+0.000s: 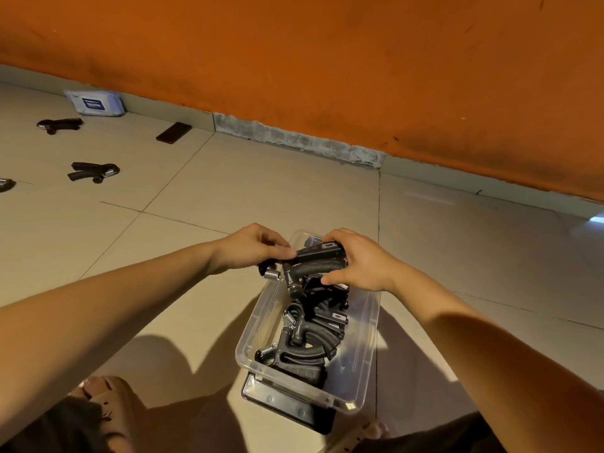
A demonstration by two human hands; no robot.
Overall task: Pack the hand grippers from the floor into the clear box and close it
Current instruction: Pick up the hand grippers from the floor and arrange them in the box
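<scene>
Leftmost, a cut-off gripper (6,184) shows only partly at the frame edge, lying on the tiled floor (228,178). Right of it, a far gripper (60,125) lies near a pale wipes pack (94,103) that rests by the foot of the orange wall (327,60). A near gripper (93,172) lies on the floor, closer to the camera than those two. Right of these, a flat dark slab (173,132) lies close to the skirting. Toward the middle, the left hand (253,248) has its fingers curled, thumb and fingertips pinching the spring end of the held gripper (313,261), which hangs above the far end of the clear box (367,338), its spring over the box's left rim. The right hand (359,261) wraps the handles of the same gripper, fingers curled over the top and thumb pressed beneath. Inside the box, packed grippers (307,341) lie heaped along its length. The box stands open on the floor between the person's feet, with a black lid (287,408) lying partly under its near end
</scene>
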